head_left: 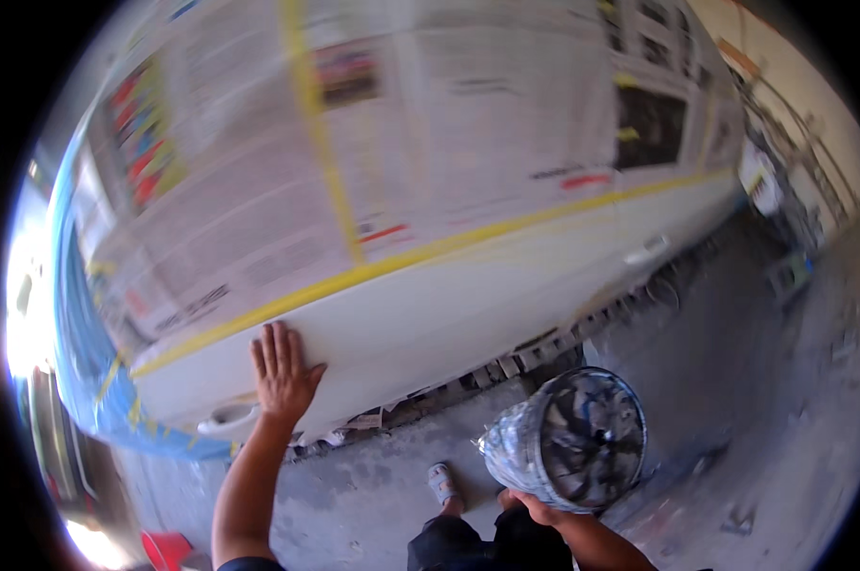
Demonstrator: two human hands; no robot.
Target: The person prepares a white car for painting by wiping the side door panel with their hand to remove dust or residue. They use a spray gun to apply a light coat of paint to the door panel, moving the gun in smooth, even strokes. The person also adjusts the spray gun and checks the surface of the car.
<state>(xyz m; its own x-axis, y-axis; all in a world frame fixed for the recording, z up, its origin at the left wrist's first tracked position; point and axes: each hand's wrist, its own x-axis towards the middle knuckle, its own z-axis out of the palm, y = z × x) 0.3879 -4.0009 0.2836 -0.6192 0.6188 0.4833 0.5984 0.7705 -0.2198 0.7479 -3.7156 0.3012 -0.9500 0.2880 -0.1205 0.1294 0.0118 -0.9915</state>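
My left hand [285, 371] lies flat, fingers stretched, on the white door panel [430, 319] of a car, just under a strip of yellow tape [359, 274]. Above that strip, newspaper sheets [459, 133] mask the car's upper side. A recessed door handle [228, 417] is below and left of this hand. Low on the right, my right hand [541, 509] grips the lower side of a paint-crusted bucket [516, 447], tilted so its dark round mouth faces up toward me. Part of that hand's grip is hidden behind the bucket.
Blue plastic sheeting [78, 352] wraps the car's left end. A second door handle [647, 249] is farther right. A red bucket [166, 549] stands on the grey floor [373, 504] at lower left. Paint-splashed clutter [777, 186] stands by the wall at far right.
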